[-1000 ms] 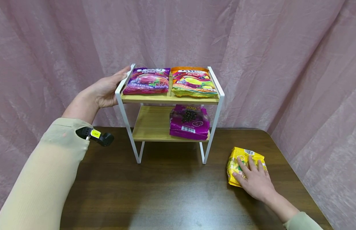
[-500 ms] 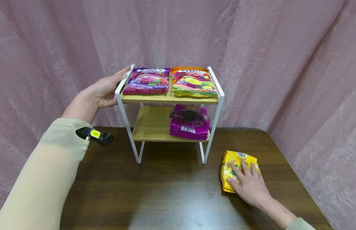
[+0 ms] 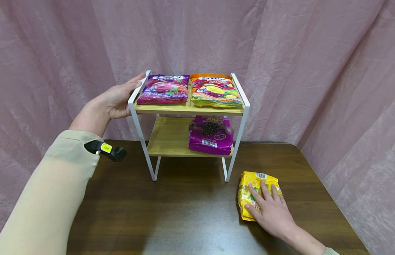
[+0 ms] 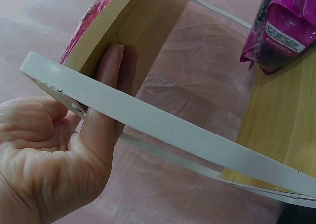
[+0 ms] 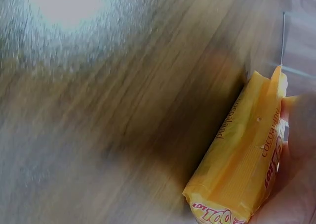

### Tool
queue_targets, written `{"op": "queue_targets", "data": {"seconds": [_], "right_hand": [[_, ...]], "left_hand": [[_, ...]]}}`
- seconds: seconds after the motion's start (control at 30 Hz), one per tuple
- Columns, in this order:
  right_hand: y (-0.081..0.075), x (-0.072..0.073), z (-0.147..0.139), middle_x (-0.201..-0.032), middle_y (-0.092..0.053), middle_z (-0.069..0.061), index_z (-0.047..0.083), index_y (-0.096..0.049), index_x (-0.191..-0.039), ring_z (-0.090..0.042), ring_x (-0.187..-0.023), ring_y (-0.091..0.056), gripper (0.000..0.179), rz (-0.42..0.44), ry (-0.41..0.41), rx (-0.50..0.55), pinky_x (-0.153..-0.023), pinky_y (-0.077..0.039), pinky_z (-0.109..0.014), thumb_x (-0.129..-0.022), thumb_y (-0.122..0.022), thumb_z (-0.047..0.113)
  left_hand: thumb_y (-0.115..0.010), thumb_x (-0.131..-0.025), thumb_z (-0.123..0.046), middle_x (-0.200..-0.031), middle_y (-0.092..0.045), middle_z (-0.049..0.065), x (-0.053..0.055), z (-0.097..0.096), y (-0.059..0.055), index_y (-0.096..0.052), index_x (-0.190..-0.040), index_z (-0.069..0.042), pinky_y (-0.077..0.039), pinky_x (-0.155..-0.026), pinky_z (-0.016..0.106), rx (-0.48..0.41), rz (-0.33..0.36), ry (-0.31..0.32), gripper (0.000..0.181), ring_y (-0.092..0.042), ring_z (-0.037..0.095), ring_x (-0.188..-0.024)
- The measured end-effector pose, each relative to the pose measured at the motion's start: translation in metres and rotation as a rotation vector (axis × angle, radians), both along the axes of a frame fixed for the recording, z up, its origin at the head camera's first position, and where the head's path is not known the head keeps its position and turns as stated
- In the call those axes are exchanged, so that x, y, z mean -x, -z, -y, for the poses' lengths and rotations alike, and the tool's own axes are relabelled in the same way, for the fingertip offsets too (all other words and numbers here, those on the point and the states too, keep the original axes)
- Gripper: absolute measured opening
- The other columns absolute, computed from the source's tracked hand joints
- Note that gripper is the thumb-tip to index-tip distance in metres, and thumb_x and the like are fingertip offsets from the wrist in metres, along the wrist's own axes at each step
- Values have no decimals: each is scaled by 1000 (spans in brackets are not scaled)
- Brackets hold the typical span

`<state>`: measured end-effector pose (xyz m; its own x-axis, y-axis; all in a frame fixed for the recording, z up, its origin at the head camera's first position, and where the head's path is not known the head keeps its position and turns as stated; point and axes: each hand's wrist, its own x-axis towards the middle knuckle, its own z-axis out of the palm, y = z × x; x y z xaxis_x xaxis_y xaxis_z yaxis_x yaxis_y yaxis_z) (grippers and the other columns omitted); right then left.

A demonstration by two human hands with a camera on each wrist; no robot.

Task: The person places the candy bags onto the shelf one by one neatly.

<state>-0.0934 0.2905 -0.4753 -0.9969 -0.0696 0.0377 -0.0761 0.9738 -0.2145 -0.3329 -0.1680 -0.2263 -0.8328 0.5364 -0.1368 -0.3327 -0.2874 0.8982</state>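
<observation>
At the upper left of a small two-tier shelf rack, my left hand grips the white side frame. In the left wrist view its fingers pass inside the frame, beneath the wooden top board. My right hand lies with spread fingers on a yellow candy bag on the table. The right wrist view shows the side of that bag with red lettering. A purple berries candy bag and an orange-red fruits candy bag lie side by side on the top board.
On the lower board's right half sits a magenta candy bag with a grape picture. The rack stands on a dark wooden table, near its back edge. Pink curtains hang behind and to the right.
My right hand has slid the yellow candy bag across the table, leftward and toward me. The left hand and the rack stay in place.
</observation>
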Motion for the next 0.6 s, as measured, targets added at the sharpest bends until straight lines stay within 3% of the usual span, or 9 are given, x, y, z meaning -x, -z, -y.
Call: {"op": "queue_targets", "data": {"seconds": [0.27,0.6], "right_hand": [[0,-7,10,-164,-25,-23,27,-42,-158,-60,-145,-18,70,-29,-23,-5,-110,-23,-80,-101,-46,67],[-1,-17,24,-166,-25,-18,30,-40,-159,-57,-146,-20,69,-5,-46,2,-110,-27,-79,-101,-43,68]], "left_hand": [[-33,-110,-35,-108,-69,13,0,0,1,-14,-161,-53,-65,-65,35,-1,-11,5,57,-74,23,-78],[-34,-110,-35,-110,-68,13,-1,0,0,-15,-160,-53,-65,-67,35,4,-12,7,57,-74,23,-79]]}}
